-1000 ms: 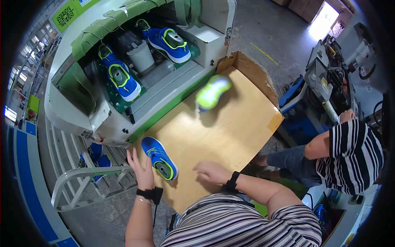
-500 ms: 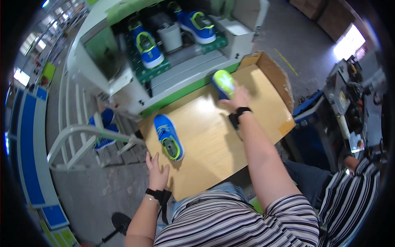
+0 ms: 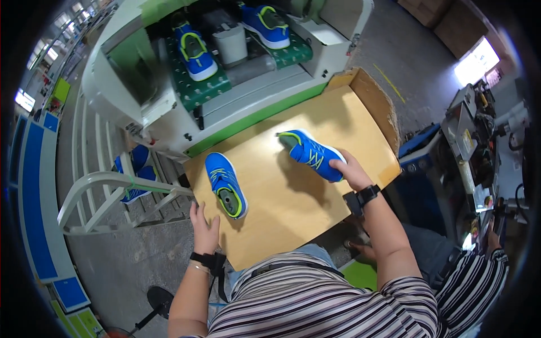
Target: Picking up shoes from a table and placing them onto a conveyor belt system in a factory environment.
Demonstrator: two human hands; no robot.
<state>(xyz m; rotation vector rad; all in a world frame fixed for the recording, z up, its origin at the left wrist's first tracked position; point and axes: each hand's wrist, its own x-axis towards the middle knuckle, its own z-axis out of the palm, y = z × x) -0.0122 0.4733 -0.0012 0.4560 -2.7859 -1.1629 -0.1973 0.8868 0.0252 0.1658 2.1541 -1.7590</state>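
Watching remotely, I see the R grip (image 3: 354, 172) clasped round the toe of a blue shoe (image 3: 313, 155), held over the tan tabletop (image 3: 270, 225), heel pointing L. L grip (image 3: 205, 234) is released, fingers spread, near the 2nd shoe (image 3: 224, 179), which lies sole-down on the tabletop. Both have yellow-green trim; any label/lettering is too small to read. 2 similar shoes sit in the white machine (image 3: 259, 101) beyond.

Blue shoes (image 3: 313, 156) edged in lime-yellow and white, pale tan worktop (image 3: 270, 225), green belts (image 3: 205, 96) perhaps flecked with white, dark-and-pale striped shirt (image 3: 321, 307)
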